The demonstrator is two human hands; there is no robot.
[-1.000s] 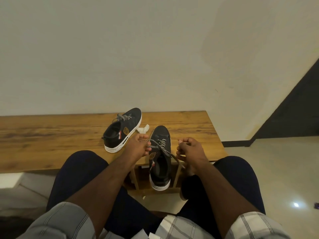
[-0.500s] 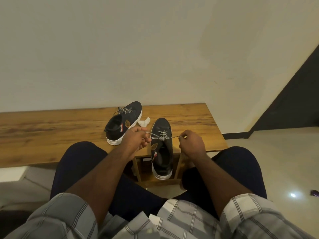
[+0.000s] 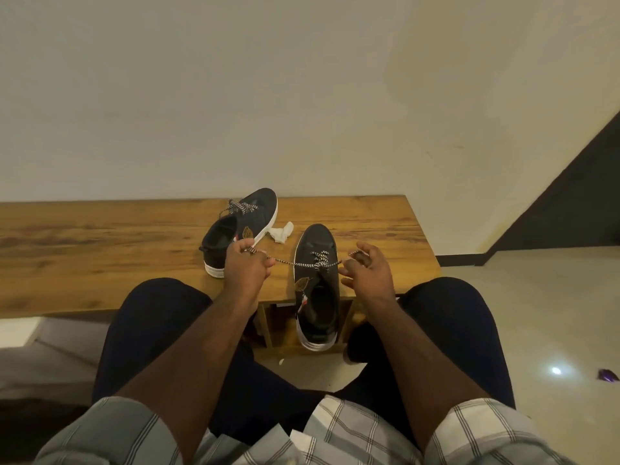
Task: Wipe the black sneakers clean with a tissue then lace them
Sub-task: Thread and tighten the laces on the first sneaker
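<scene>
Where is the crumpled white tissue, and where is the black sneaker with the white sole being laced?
Crumpled white tissue (image 3: 281, 231), head view, on its middle fold.
Black sneaker with white sole being laced (image 3: 317, 241), head view, on its toe cap.

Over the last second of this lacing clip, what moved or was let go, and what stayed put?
Both hands drew apart, pulling the lace out sideways across the near sneaker. The left hand still pinches its end; the right hand has loosened its fingers, with the other end at its fingertips. The far sneaker, the tissue and the bench stayed as they were.
</scene>
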